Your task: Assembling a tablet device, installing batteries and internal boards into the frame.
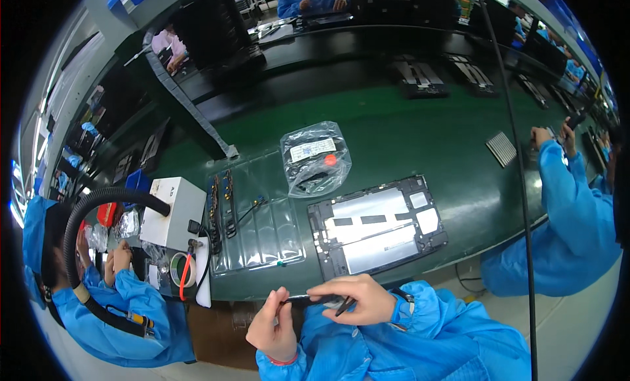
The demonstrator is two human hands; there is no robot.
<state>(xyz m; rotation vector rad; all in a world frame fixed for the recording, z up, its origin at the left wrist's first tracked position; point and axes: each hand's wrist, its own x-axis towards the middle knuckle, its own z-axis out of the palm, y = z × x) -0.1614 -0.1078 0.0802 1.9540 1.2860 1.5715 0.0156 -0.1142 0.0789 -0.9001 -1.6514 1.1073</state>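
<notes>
Close to my body, at the bench's front edge, my left hand (273, 324) pinches the end of a thin dark strip (300, 301). The strip runs across to my right hand (362, 298), whose fingers close on its other end. A slim black tool with a pointed end (345, 305) also sticks out from under my right fingers; its kind I cannot make out. Just beyond my hands lies an opened tablet (371, 241), its silver battery panels and black frame facing up. Neither hand touches it.
Left of the tablet, a clear plastic tray (262, 240) holds small cables. Behind it sits a clear bag of dark parts (317, 159). A white box with a black hose (172, 210) and a tape roll (182, 269) stand left. Co-workers sit both sides; a black cable (518, 151) hangs right.
</notes>
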